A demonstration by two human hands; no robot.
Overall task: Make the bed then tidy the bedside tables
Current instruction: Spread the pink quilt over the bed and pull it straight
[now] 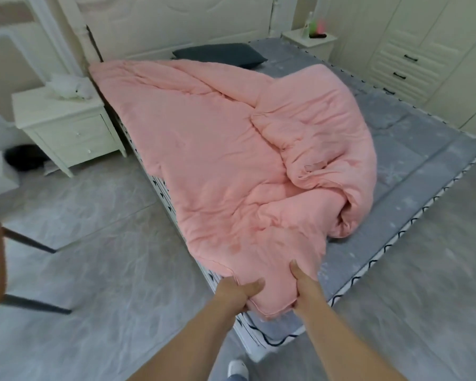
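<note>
Both hands, left hand point(238, 294) and right hand point(302, 284), are clenching the pink duvet point(231, 149) corner at the grey mattress point(412, 160) foot; two white bedside tables point(63, 119) are flanking it, far-table items blurring, a chair cut off left.

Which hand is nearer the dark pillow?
Right, narrowly. The right hand grips the pink duvet corner at the bed's foot, straighter below the pillow; the left hand grips beside it, further left and lower.
</note>
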